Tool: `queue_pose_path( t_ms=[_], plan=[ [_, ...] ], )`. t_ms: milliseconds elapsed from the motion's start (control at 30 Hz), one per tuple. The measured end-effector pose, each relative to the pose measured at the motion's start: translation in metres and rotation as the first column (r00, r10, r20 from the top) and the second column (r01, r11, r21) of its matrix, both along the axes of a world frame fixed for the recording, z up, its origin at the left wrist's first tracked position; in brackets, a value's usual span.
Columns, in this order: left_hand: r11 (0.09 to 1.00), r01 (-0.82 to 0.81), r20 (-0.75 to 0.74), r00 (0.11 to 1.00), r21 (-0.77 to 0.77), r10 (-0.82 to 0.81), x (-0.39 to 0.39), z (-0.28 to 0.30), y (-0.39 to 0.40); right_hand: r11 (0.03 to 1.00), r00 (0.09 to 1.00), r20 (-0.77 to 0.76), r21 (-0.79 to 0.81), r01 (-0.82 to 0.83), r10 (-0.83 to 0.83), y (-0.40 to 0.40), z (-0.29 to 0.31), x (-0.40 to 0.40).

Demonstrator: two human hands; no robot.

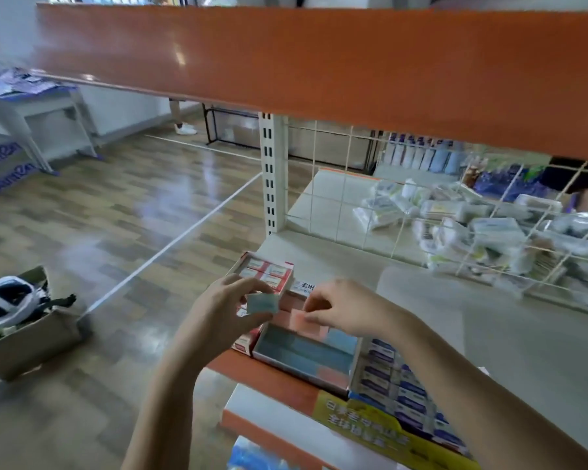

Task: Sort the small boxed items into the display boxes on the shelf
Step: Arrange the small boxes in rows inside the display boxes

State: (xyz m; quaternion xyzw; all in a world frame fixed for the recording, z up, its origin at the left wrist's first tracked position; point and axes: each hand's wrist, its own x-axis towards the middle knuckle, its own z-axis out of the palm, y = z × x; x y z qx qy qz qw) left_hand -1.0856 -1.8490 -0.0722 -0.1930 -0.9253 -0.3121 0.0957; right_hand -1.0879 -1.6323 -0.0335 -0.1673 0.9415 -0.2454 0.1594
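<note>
Head view, down onto shelf (421,300)

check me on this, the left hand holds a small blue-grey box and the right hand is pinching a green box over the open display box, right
Not quite: the box pinched by the right hand is a pink box, not green. The head view shows it over the open display box, which holds blue and pink boxes. The rest stands: the left hand holds a small blue-grey box.

Open display box (306,359) sits at shelf (510,334) edge.
</note>
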Motion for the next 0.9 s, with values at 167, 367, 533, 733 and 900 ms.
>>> queue_pose_path(
  t_ms=[167,367,533,733,900],
  plan=[
    [1.0,-0.003,0.009,1.0,-0.009,0.003,-0.001,-0.005,-0.006,1.0,0.996,0.084,0.015,-0.007,0.006,-0.022,-0.014,-0.004],
    [1.0,-0.016,-0.001,1.0,-0.027,0.016,0.002,-0.007,-0.009,0.998,0.998,0.05,0.056,-0.033,0.03,-0.037,-0.026,-0.006],
    [0.999,-0.022,-0.014,1.0,-0.028,0.021,0.001,-0.007,-0.01,0.997,0.998,-0.056,0.08,0.004,0.0,-0.039,-0.031,-0.004],
    [0.999,-0.026,-0.035,0.999,-0.031,0.025,0.004,-0.007,-0.008,0.99,0.995,-0.099,0.14,-0.016,0.03,-0.04,-0.032,0.003],
    [1.0,-0.019,-0.01,1.0,-0.024,0.018,0.009,-0.006,-0.006,0.972,0.981,-0.176,0.233,-0.035,0.077,-0.043,-0.038,0.011]
  ],
)
